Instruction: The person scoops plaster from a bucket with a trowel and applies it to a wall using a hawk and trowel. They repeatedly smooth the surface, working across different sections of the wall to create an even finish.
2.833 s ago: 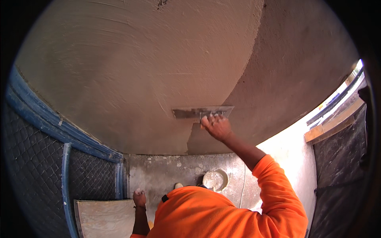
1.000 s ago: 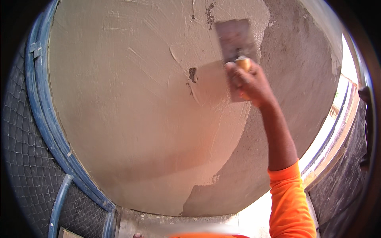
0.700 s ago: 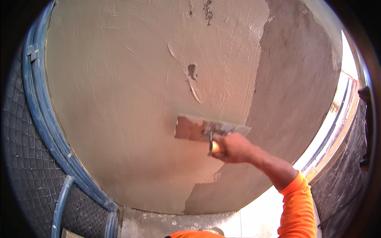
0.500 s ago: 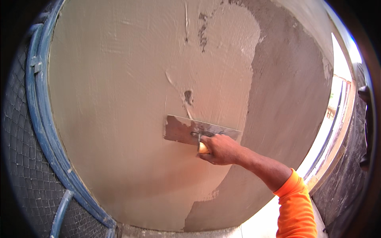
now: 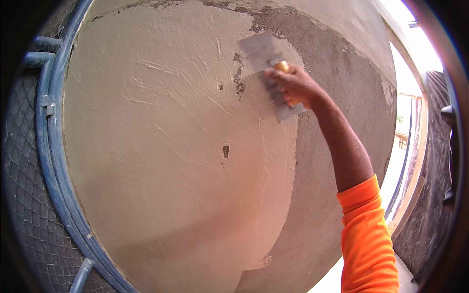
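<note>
Trowel (image 5: 257,50) has risen up the wall (image 5: 337,112) since a half-second back; now tilted near the upper right edge of the pale coat (image 5: 166,161). Right grip (image 5: 298,88) wrapped round its yellowish handle (image 5: 282,66), best hold. Probably light, stiff, slick if smeared. Left grip out of view.

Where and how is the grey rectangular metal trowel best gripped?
Probably by its rounded yellowish handle, from the side away from the beige plastered wall, as the bare right hand does: the handle stands off the thin, flat grey blade, which faces the wall.
</note>
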The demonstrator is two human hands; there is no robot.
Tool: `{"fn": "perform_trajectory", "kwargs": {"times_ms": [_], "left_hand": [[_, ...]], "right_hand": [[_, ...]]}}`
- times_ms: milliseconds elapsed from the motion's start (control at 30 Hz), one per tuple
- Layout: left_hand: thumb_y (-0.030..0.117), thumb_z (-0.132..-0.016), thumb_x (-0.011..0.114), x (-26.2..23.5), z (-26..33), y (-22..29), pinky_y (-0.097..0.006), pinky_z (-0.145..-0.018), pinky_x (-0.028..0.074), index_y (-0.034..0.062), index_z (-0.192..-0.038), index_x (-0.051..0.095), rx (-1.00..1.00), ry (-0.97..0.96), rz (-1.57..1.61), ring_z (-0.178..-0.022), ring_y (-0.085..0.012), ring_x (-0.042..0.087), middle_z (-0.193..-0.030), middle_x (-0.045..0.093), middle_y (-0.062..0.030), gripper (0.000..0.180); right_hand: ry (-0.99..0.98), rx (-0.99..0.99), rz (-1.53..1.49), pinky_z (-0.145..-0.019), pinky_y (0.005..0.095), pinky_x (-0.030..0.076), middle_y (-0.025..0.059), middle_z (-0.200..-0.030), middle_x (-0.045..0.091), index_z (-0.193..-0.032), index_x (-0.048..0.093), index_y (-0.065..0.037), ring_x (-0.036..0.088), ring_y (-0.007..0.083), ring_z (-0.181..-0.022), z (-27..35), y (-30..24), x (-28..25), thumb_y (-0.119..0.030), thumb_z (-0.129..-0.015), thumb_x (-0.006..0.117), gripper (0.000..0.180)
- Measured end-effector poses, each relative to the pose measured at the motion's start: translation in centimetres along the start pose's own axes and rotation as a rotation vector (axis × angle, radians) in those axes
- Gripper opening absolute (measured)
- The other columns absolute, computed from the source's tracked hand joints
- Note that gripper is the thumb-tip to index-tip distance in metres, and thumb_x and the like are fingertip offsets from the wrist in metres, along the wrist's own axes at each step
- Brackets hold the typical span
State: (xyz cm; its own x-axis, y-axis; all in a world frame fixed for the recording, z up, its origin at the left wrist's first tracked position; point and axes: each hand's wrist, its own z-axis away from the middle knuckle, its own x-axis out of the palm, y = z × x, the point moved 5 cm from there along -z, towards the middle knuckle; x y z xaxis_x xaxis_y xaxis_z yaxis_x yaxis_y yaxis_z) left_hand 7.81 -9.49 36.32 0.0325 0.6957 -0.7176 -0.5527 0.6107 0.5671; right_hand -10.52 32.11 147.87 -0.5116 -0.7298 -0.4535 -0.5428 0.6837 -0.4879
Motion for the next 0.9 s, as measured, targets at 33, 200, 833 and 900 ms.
{"fn": "perform_trajectory", "kwargs": {"times_ms": [33, 200, 833, 900], "left_hand": [[0.049, -0.086, 0.063, -0.3, 0.0, -0.5, -0.052, -0.066, 0.053, 0.0105, -0.089, 0.071, -0.023, 0.016, -0.021, -0.078, -0.0340, 0.069, -0.086, 0.073, -0.0169, 0.040], [0.041, -0.092, 0.060, -3.2, -2.7, 0.2, -0.049, -0.073, 0.054, 0.0101, -0.095, 0.074, 0.274, -0.076, -0.207, -0.089, -0.0337, 0.070, -0.096, 0.074, -0.0168, 0.034], [0.016, -0.088, 0.073, -10.6, 7.0, 18.7, -0.037, -0.064, 0.057, 0.0067, -0.092, 0.063, 0.214, -0.396, 0.581, -0.072, -0.0212, 0.068, -0.080, 0.070, -0.0073, 0.014], [0.030, -0.092, 0.074, -9.7, 11.2, 25.0, -0.035, -0.061, 0.057, 0.0078, -0.092, 0.067, 0.005, -0.905, 1.392, -0.068, -0.0220, 0.070, -0.079, 0.072, -0.0068, 0.023]], "right_hand": [[0.080, 0.027, -0.027, -0.052, 0.0320, 0.052, -0.0009, -0.070, 0.054, -0.104, 0.063, -0.008, 0.052, 0.0097, -0.057, -0.1, -0.2, -1.3, -0.051, -0.096, 0.070, 0.044], [0.178, 0.044, -0.120, -0.051, 0.0248, 0.050, 0.0002, -0.076, 0.055, -0.107, 0.059, -0.009, 0.053, 0.0062, -0.061, 1.8, -2.0, -1.6, -0.053, -0.095, 0.069, 0.047], [0.353, 0.141, 0.024, -0.051, 0.0256, 0.046, -0.0026, -0.073, 0.052, -0.104, 0.057, -0.009, 0.053, 0.0085, -0.059, 16.4, 8.8, -6.4, -0.043, -0.098, 0.068, 0.036], [-0.084, 0.164, -0.260, -0.054, 0.0257, 0.047, -0.0037, -0.074, 0.053, -0.106, 0.057, -0.012, 0.055, 0.0078, -0.064, 25.7, 11.8, -2.1, -0.035, -0.096, 0.073, 0.029]]}}
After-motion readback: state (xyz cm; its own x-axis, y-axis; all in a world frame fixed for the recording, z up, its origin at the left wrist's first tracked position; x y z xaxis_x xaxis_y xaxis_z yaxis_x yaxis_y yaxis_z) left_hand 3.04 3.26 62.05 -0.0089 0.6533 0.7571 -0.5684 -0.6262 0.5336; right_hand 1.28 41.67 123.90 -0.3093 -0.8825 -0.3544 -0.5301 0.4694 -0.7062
